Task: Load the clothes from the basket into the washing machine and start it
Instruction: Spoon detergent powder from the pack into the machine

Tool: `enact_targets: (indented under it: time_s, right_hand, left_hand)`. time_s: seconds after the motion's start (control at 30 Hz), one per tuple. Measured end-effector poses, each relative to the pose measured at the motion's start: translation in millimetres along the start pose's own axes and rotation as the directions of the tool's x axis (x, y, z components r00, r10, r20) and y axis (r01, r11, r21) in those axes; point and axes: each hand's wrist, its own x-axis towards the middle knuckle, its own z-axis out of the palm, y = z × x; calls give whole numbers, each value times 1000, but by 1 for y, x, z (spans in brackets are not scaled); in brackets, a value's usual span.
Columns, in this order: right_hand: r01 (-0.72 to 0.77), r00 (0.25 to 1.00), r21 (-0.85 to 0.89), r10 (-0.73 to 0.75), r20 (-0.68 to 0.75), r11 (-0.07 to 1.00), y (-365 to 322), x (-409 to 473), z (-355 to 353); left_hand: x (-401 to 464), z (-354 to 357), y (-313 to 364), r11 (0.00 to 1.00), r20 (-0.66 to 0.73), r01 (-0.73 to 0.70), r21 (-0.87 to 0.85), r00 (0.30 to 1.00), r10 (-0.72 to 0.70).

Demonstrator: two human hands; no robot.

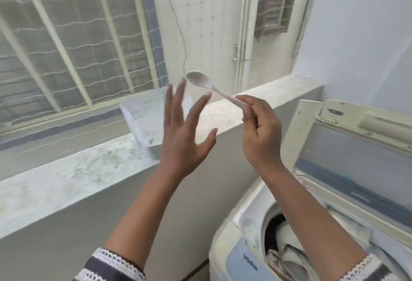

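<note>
— Two hands up: right hand (259,129) pinches the spoon (208,85) handle; left hand (186,129) is spread, holding nothing.
— Risk?
— Loose pinch; the spoon could fall. Clothes (287,249) already sit in the washing machine (243,247), lid raised.

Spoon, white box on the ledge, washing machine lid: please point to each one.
spoon (199,80), head view, on its bowl.
white box (145,120), head view, on its front side.
washing machine lid (347,160), head view, on its raised panel.
</note>
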Motion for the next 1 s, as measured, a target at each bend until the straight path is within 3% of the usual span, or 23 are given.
enact_targets:
  time_s: [0.07, 0.17, 0.27, 0.43, 0.53, 0.67, 0.87, 1.0]
  right_hand:
    - [67, 996, -56, -64, 69, 996, -14, 7, 16]
    - [154, 977, -186, -121, 177, 970, -31, 13, 36]
    - [239, 940, -303, -142, 309, 923, -40, 16, 51]
    - [301, 903, -399, -123, 413, 866, -47, 14, 59]
    - [301, 905, -418, -119, 408, 857, -50, 10, 55]
    - [334, 900, -455, -135, 415, 825, -55, 9, 48]
    - [560, 813, -604, -234, 533, 567, -53, 1, 41]
    - [588, 786, -590, -220, 577, 553, -59, -14, 39]
  left_hand:
    - [-4, -18, -20, 992, -113, 106, 62, 989, -98]
    - [-15, -36, -53, 938, -150, 347, -17, 927, -345]
    - [-31, -39, -84, 876, -62, 462, -136, 879, -473]
    - [-45, -41, -108, 658, 252, 688, -305, 725, -641]
    - [-45, -43, -114, 629, 317, 695, -350, 719, -618]
    - [-48, -42, -109, 730, 207, 593, -339, 804, -557]
    - [-58, -45, -99, 847, 178, 468, -254, 883, -435]
    - [-58, -46, -91, 909, 137, 366, -202, 929, -344]
